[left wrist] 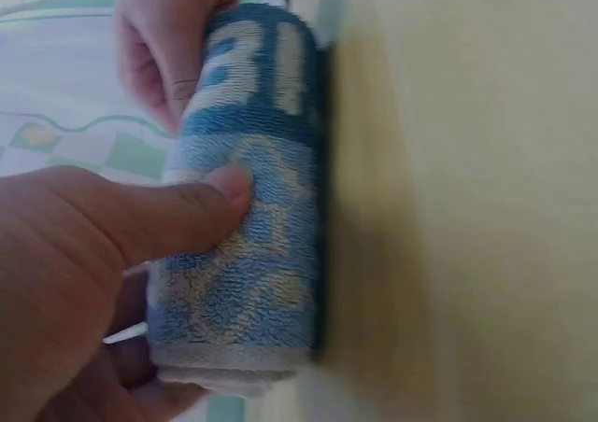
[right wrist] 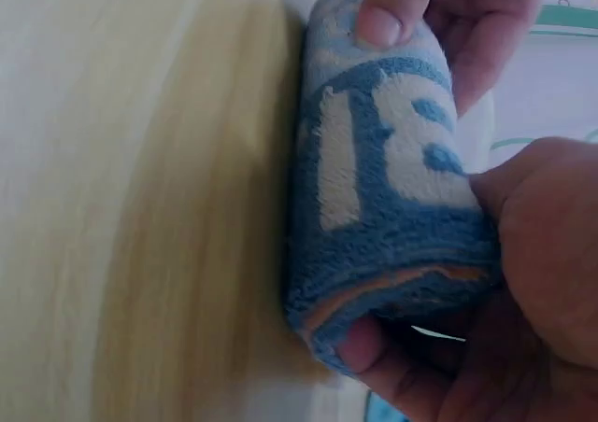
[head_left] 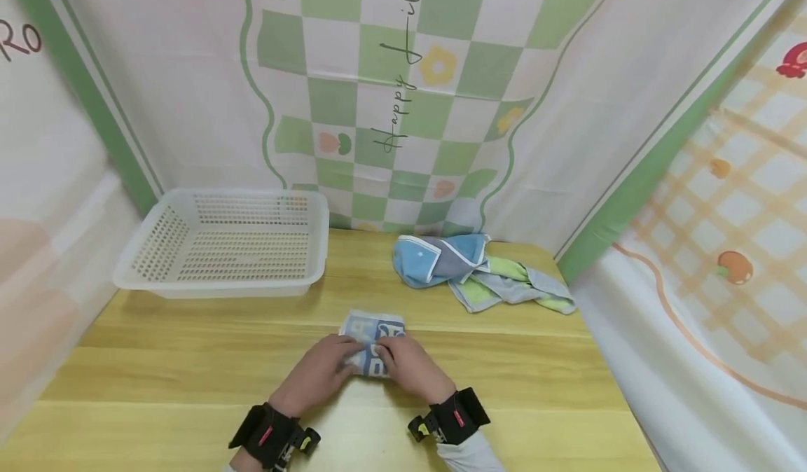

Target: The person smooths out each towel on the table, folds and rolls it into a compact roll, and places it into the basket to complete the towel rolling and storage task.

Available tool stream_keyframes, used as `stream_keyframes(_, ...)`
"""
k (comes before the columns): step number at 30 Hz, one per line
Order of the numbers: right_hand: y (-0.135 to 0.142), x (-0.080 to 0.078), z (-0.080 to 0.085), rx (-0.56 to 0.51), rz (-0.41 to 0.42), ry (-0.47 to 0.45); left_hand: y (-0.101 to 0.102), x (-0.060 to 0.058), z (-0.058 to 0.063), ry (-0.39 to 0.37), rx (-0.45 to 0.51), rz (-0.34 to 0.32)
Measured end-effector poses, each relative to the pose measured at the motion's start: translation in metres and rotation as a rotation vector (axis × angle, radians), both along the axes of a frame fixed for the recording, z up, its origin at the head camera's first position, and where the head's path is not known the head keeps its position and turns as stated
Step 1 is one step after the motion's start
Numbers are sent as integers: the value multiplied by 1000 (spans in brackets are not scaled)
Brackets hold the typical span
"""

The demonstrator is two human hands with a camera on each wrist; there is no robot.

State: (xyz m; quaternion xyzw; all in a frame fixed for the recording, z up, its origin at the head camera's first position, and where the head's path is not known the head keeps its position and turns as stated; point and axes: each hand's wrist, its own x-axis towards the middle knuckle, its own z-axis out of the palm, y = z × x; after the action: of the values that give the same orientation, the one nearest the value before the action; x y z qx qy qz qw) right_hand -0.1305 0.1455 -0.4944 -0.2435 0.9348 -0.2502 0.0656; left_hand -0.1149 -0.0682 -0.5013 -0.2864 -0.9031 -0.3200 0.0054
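A folded or rolled blue towel [head_left: 373, 325] with pale lettering lies on the table, close to the person. My left hand [head_left: 320, 372] holds its left end; in the left wrist view the thumb presses on the light blue part of the towel [left wrist: 266, 217] while other fingers go beneath. At the other end my right hand [head_left: 415, 368] grips the darker blue part. The right wrist view shows a finger curled into the layered end of the towel [right wrist: 341, 198], where an orange-brown edge shows. The thumb on that side is partly hidden.
A white perforated plastic basket [head_left: 296, 286] stands at the back left of the wooden table [head_left: 523, 374]. Back right, a crumpled blue and grey cloth [head_left: 419, 262] lies against a green and grey cloth [head_left: 504, 286]. Printed curtains [head_left: 403, 108] hang behind and beside the table.
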Motion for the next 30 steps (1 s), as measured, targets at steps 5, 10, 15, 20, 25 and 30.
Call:
stream_keyframes(5, -3, 15, 13, 52, -62, 201, 5, -8, 7, -67, -7, -65)
stream_keyframes(10, -8, 30, 21, 158, -29, 256, 10, -21, 8, -151, -10, -63)
stream_keyframes(15, -10, 26, 17, 174, 4, 233, 9, -20, 7, -83, 51, 16)
stream_keyframes(20, -6, 10, 10, 117, 7, 160, 8, -11, 5, 37, 63, 48)
stream_keyframes(25, -1, 0, -2, 33, -3, 35, 4, -3, 2, 1, -9, -15)
stream_keyframes(30, -2, 7, -1, 17, -62, 99, 2, -4, 2, -71, -44, -43)
